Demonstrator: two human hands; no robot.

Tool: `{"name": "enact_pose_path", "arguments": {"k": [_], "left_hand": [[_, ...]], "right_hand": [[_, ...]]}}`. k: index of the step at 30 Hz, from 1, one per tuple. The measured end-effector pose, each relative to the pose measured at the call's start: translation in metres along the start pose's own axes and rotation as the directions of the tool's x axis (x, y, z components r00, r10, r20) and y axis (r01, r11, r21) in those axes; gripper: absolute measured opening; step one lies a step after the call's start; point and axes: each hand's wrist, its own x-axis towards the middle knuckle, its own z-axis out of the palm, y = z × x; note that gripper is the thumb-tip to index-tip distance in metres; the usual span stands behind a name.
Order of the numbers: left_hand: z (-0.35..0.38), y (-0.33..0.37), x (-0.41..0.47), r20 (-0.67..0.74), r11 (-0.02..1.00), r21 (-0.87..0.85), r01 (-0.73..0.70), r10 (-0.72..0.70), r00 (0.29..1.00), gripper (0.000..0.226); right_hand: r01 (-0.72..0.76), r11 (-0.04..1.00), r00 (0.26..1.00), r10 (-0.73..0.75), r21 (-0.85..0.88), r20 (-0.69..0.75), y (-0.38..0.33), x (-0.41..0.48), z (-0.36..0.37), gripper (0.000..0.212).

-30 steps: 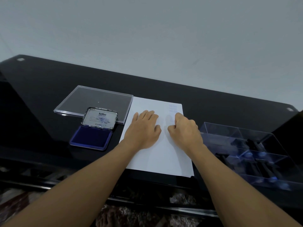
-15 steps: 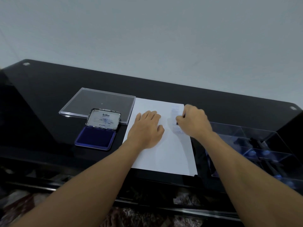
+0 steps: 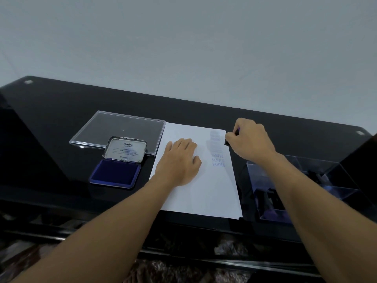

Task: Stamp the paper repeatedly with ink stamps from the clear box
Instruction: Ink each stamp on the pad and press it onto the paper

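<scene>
A glossy black table (image 3: pixel 61 123) is seen from above, with a pale wall behind its far edge. A white sheet of paper (image 3: pixel 204 193) lies at the middle of the table, its near edge close to the near edge. The clear box (image 3: pixel 346 188) stands towards the right edge, just beside the paper and partly hidden by the right forearm; dark stamps (image 3: pixel 315 174) can be made out in its compartments. A flat clear lid (image 3: pixel 114 129) lies left of the paper, touching or nearly touching its far left corner. An ink pad (image 3: pixel 115 174) is set in front of that lid, its tin cover propped open and its blue cushion bared.

The left hand (image 3: pixel 179 162) is laid flat on the left half of the paper, fingers straight and together. The right hand (image 3: pixel 248 139) is curled round a dark stamp (image 3: pixel 226 142), held just off the paper's right edge near its far right corner. A column of blue "SAMPLE" prints (image 3: pixel 218 160) runs down the paper beside that edge, the far ones blurred.
</scene>
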Motion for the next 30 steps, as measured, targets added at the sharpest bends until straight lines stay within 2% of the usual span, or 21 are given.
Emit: {"name": "enact_pose_path", "arguments": {"k": [8, 16, 20, 25, 30], "left_hand": [[0.0, 0.001, 0.001, 0.026, 1.0, 0.012, -0.007, 0.007, 1.0, 0.059], [-0.014, 0.013, 0.009, 0.153, 0.998, 0.064, 0.026, -0.036, 0.988, 0.059], [-0.02, 0.039, 0.022, 0.167, 0.995, 0.094, 0.046, -0.062, 0.984, 0.047], [-0.025, 0.102, 0.031, 0.165, 0.996, -0.09, -0.016, 0.031, 0.986, 0.046], [-0.014, 0.15, 0.042, 0.176, 0.97, -0.227, -0.085, 0.126, 0.976, 0.046]], "right_hand": [[-0.013, 1.0, 0.999, 0.013, -0.007, 0.038, 0.008, -0.014, -0.018, 0.013], [-0.005, 0.997, 0.998, 0.009, -0.078, 0.058, 0.048, -0.037, -0.055, 0.015], [-0.048, 0.996, 0.998, 0.052, -0.081, 0.043, 0.066, -0.046, -0.072, 0.019], [-0.123, 0.992, 0.99, 0.124, -0.015, 0.072, 0.085, -0.053, -0.081, 0.019], [-0.169, 0.985, 0.976, 0.173, -0.044, 0.133, 0.107, -0.054, -0.077, 0.014]]}}
